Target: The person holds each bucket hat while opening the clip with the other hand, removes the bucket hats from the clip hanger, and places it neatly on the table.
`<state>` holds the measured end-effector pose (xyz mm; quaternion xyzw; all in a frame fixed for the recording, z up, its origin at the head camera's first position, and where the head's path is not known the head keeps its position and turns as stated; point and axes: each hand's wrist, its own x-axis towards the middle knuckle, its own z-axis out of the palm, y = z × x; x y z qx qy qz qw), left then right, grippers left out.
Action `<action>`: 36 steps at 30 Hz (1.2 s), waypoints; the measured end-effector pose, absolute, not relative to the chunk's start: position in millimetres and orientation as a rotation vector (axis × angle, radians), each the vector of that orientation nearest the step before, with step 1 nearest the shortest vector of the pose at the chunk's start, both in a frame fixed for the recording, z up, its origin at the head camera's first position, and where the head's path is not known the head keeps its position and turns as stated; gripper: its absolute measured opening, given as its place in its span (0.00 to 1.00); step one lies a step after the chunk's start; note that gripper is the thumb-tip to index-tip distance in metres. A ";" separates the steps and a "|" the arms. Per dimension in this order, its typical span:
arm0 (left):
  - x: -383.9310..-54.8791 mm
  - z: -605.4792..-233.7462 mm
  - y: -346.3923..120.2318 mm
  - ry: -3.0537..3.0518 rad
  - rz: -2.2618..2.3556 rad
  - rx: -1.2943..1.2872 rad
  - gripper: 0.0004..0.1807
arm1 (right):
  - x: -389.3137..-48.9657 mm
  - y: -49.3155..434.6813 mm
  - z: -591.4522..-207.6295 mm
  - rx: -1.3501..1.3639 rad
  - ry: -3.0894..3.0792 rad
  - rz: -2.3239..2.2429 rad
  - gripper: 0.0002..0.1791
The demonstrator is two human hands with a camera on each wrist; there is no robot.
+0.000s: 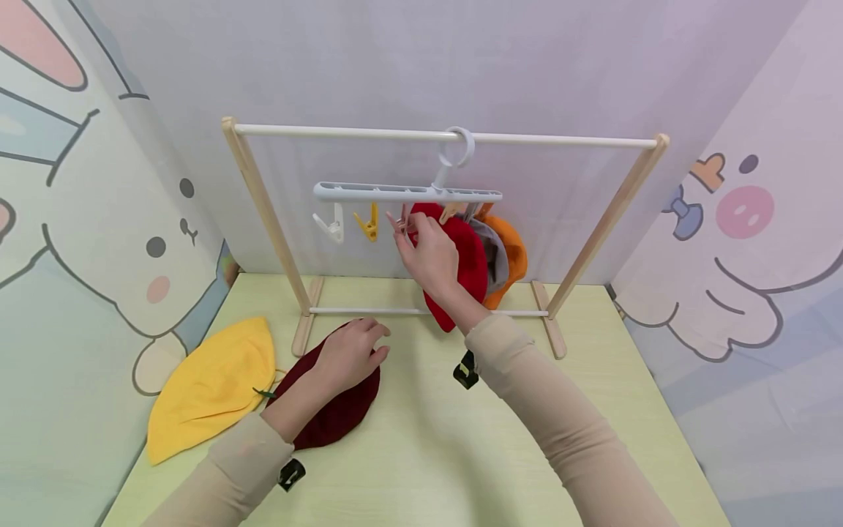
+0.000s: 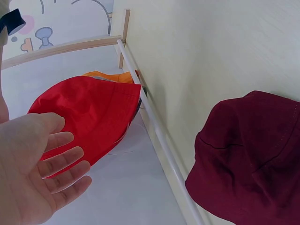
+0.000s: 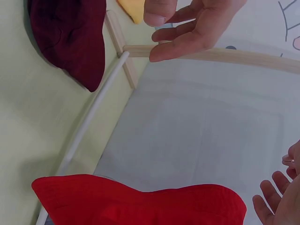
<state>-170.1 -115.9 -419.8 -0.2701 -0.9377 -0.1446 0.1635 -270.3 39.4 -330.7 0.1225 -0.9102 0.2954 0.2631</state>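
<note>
My right hand (image 1: 431, 252) is raised to the hanger (image 1: 408, 193), thumb and fingertips pinching a pink clip (image 1: 399, 218). Just behind that hand, a red bucket hat (image 1: 464, 252) hangs below the bar, partly hidden by hand and forearm. A grey hat (image 1: 492, 249) and an orange hat (image 1: 515, 252) hang beyond it. Lower down, my left hand (image 1: 349, 355) hovers with loose fingers and holds nothing. Beneath it a maroon hat (image 1: 342, 413) lies on the table, part of it covered by the arm. In the left wrist view, the left palm (image 2: 23, 168) shows empty.
A wooden rack with a white top rod (image 1: 342, 132) carries the hanger. White (image 1: 332, 223) and yellow (image 1: 369, 222) clips dangle left of the pink one. On the table's left lies a yellow hat (image 1: 214, 388). A lower rod (image 1: 369, 311) joins the rack's feet.
</note>
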 end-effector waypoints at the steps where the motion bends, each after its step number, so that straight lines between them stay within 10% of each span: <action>1: -170.1 -418.6 -115.3 -2.666 -0.412 -0.776 0.10 | -270.2 40.0 -331.1 0.340 -2.453 0.801 0.13; 36: -180.9 -385.4 -107.2 -2.550 -0.524 -0.838 0.14 | -252.6 109.3 -356.4 0.567 -2.429 0.797 0.23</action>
